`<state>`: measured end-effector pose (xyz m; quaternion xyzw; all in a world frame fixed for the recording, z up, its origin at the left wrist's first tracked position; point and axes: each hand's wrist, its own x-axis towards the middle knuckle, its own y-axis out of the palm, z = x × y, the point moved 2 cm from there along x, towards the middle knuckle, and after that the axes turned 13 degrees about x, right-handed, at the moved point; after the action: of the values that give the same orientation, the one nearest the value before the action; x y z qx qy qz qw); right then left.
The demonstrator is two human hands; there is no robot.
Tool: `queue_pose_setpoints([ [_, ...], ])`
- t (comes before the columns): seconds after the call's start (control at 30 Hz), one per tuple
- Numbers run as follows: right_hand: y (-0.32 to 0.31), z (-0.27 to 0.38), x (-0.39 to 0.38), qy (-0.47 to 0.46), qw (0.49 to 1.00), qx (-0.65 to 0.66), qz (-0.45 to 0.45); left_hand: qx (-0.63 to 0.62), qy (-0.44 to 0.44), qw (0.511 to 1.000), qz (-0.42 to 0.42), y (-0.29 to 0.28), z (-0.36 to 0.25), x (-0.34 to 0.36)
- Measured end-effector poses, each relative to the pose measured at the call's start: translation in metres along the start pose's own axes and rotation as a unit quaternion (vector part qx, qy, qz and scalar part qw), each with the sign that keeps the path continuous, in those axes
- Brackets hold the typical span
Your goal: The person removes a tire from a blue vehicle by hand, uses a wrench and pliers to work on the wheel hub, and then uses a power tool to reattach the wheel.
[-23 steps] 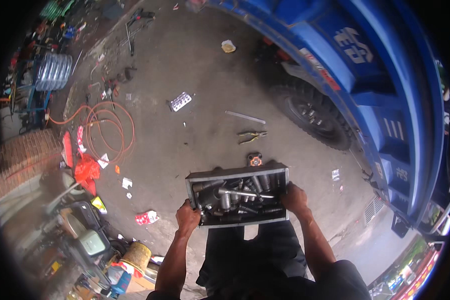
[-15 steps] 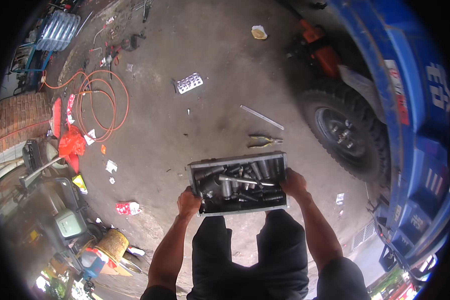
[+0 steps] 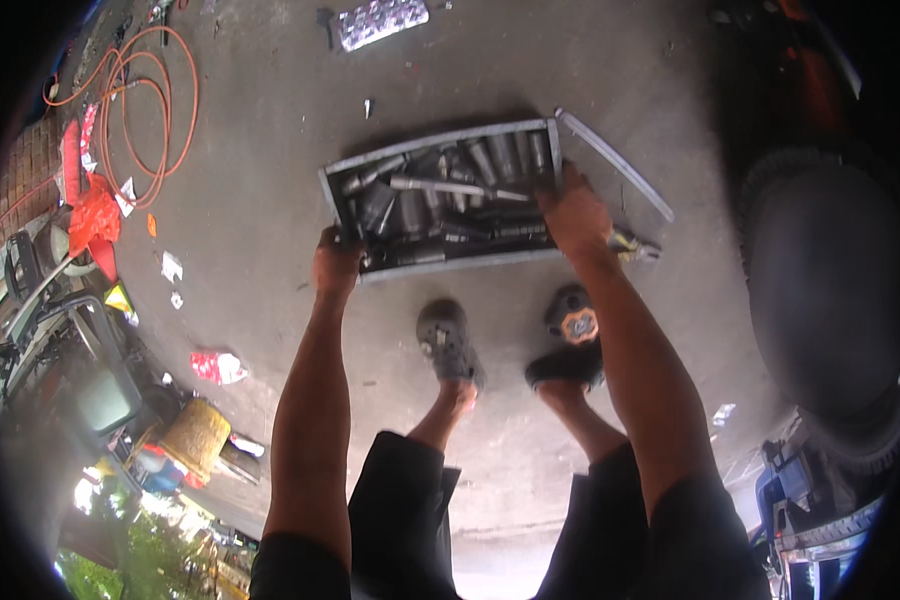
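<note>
Both my hands grip a grey rectangular toolbox tray [image 3: 440, 138] by its short ends, with arms stretched out ahead of me. My left hand [image 3: 337, 265] is closed round the left end, and my right hand [image 3: 576, 217] round the right end. Inside lie several dark sockets [image 3: 413, 210] and a silver ratchet-like handle [image 3: 440, 186] across the top of them. Just beyond my right wrist, pliers with yellow-green handles [image 3: 638, 248] lie on the floor, partly hidden by the arm. A pale flat strip [image 3: 615, 165] lies close to the tray's right end.
My shoes [image 3: 448, 340] stand below the tray, a round black-and-orange object [image 3: 577, 322] beside the right one. A large tyre [image 3: 825, 300] stands at right. At left are an orange hose [image 3: 170, 110], a red bag [image 3: 94, 215] and a yellowish bucket [image 3: 198, 438]. A patterned pack [image 3: 382, 22] lies far ahead.
The tray has moved forward, away from my legs, and my arms have extended with it. My view has tilted downward, bringing my shoes into sight. Both hands keep hold.
</note>
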<state>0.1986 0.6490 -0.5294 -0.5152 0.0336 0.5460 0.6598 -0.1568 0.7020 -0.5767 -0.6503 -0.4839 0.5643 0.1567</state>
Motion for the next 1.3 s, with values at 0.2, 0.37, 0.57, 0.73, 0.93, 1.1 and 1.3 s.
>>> queue_pose_setpoints([
  [0.2, 0.019, -0.04, -0.225, -0.145, 0.986, -0.068, 0.045, 0.072, -0.094, 0.991, 0.063, -0.035, 0.038, -0.173],
  [0.37, -0.03, -0.068, -0.448, -0.031, 0.899, -0.1, 0.425, 0.05, -0.141, 0.959, 0.241, -0.136, 0.016, -0.376],
  [0.57, -0.128, 0.01, -0.484, -0.022, 0.901, -0.066, 0.429, -0.329, -0.185, 0.905, 0.194, -0.192, 0.028, -0.51],
  [0.73, -0.152, 0.072, -0.477, -0.097, 0.891, -0.089, 0.435, -0.101, -0.078, 0.973, 0.19, -0.26, 0.014, -0.486],
  [0.93, -0.14, 0.225, -0.456, -0.192, 0.904, -0.114, 0.366, -0.03, -0.076, 0.98, 0.183, -0.347, 0.047, -0.388],
  [1.1, -0.073, 0.277, -0.434, -0.106, 0.932, -0.127, 0.321, -0.076, 0.028, 0.976, 0.203, -0.421, 0.05, -0.365],
  [1.3, -0.062, 0.382, -0.417, -0.148, 0.928, -0.105, 0.326, -0.081, 0.009, 0.976, 0.201, -0.412, 0.093, -0.347],
])
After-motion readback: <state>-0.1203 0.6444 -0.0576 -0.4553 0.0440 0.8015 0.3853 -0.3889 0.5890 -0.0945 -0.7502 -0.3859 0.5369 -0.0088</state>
